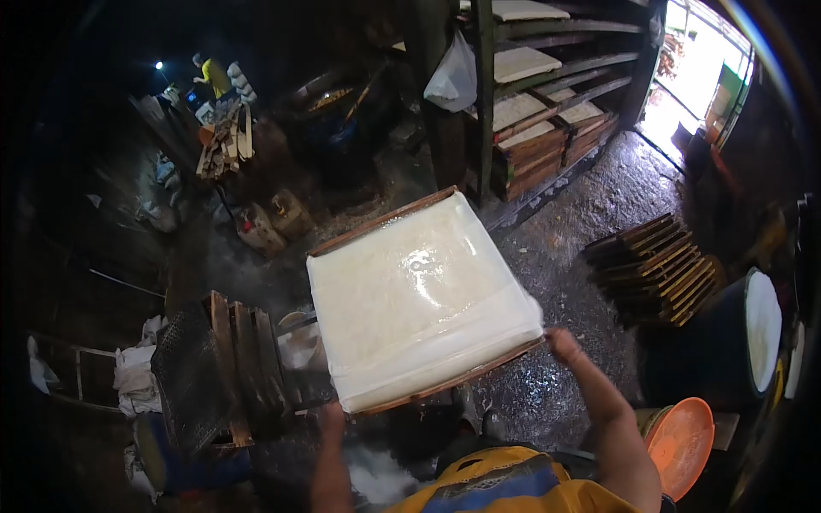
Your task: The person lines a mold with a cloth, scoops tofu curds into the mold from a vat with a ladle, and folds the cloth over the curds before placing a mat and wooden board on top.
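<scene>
A wide wooden tray (pixel 445 386) is held out in front of my body, tilted in view. On it lies a smooth, wet, pale slab that looks like tofu (pixel 402 286), with white cloth (pixel 500 282) folded along its edges. My left hand (pixel 333 419) grips the near left corner, blurred and partly dark. At the near right corner, my right hand (pixel 563 345) is closed round the tray's edge. The fingers under the tray are hidden on both sides.
Shelves at the back right hold similar white slabs in wooden frames (pixel 534 158). Stacked slatted racks (pixel 654 269) stand right, near a blue barrel (pixel 697 346) and an orange basin (pixel 682 449). Wooden boards (pixel 244 368) stand left. The floor (pixel 547 248) is wet. Far off is a person in yellow (pixel 214 79).
</scene>
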### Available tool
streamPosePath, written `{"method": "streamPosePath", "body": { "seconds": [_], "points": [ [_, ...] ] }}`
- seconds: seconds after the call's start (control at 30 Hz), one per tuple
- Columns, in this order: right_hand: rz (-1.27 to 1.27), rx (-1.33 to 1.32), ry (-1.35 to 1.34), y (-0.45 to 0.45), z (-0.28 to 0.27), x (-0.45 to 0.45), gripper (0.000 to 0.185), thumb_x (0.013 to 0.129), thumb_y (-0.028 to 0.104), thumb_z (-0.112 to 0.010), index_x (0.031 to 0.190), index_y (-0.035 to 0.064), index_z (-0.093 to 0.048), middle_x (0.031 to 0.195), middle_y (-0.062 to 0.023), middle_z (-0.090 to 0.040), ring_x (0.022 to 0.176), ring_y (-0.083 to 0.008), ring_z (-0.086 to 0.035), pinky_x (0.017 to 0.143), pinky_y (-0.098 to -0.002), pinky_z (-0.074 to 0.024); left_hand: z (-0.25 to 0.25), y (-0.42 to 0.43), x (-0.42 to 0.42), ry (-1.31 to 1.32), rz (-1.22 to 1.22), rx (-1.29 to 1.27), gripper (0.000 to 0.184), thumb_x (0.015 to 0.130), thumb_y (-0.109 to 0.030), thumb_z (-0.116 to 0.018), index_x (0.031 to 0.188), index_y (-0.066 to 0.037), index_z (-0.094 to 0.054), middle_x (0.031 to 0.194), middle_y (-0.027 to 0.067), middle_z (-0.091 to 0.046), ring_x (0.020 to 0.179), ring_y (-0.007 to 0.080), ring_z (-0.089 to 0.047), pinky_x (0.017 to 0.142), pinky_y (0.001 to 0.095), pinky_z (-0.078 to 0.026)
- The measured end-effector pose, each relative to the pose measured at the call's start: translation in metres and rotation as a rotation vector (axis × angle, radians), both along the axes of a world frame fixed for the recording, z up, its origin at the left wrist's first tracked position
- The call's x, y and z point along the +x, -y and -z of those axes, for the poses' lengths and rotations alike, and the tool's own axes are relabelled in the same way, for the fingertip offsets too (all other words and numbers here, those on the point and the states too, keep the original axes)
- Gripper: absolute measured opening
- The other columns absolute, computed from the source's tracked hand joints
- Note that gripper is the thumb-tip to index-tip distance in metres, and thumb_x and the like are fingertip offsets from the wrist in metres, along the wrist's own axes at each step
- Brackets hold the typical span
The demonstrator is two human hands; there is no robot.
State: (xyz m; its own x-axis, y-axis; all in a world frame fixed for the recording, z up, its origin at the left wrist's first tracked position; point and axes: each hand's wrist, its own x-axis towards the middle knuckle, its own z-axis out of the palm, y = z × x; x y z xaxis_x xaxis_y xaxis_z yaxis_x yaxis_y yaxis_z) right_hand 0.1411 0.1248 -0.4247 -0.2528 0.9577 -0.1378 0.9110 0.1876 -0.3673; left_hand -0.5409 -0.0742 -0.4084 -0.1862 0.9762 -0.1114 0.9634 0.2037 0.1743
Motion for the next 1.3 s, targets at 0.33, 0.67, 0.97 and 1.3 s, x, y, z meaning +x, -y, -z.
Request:
{"method": "streamPosePath", "body": {
  "seconds": [0.33, 0.67, 0.97, 1.3],
  "points": [
    [0.423, -0.208, -0.138, 0.179, 0.093, 0.008, 0.024, 0.081, 0.019, -0.054, 0.095, 0.0024, -0.065, 0.098, -0.0244, -0.064, 0.092, -0.0415, -0.062, 0.081, -0.0469, -0.0493, -0.037, 0.157, 0.116, 0.674, -1.080, -0.094, 0.044, 0.078, -0.019, -0.070, 0.117, -0.002, -0.060, 0.104, 0.0194, -0.066, 0.094, 0.0314, -0.065, 0.082, 0.0379, -0.050],
    [-0.166, -0.951, 0.336, 0.259, 0.069, 0.060, 0.032, 0.089, 0.028, -0.049, 0.105, 0.0063, -0.066, 0.102, -0.0170, -0.066, 0.088, -0.0318, -0.064, 0.078, -0.0442, -0.0500, 0.046, 0.316, 0.154, 0.522, -0.934, -0.626, 0.052, 0.079, -0.047, -0.057, 0.103, -0.002, -0.067, 0.110, 0.0216, -0.062, 0.103, 0.0375, -0.059, 0.091, 0.0444, -0.045],
    [-0.307, -0.719, 0.024, 0.180, -0.020, -0.120, 0.033, 0.085, 0.028, -0.056, 0.099, 0.0007, -0.067, 0.092, -0.0211, -0.067, 0.080, -0.0328, -0.065, 0.073, -0.0399, -0.0496, -0.194, 0.082, -0.104, 1.519, -1.141, 1.347, 0.028, 0.090, -0.030, -0.061, 0.081, -0.006, -0.050, 0.063, -0.0002, -0.045, 0.053, 0.0116, -0.047, 0.047, 0.0263, -0.041],
    [-0.547, -0.809, -0.764, 0.152, -0.247, -0.562, 0.029, 0.089, 0.022, -0.063, 0.108, 0.0002, -0.059, 0.088, -0.0054, -0.062, 0.083, -0.0119, -0.059, 0.077, -0.0298, -0.0496, -0.240, 0.055, -0.147, 1.340, -1.442, 1.279, 0.030, 0.083, -0.013, -0.067, 0.104, 0.003, -0.053, 0.091, 0.0120, -0.060, 0.056, 0.0151, -0.053, 0.044, 0.0261, -0.043]
  ]
}}
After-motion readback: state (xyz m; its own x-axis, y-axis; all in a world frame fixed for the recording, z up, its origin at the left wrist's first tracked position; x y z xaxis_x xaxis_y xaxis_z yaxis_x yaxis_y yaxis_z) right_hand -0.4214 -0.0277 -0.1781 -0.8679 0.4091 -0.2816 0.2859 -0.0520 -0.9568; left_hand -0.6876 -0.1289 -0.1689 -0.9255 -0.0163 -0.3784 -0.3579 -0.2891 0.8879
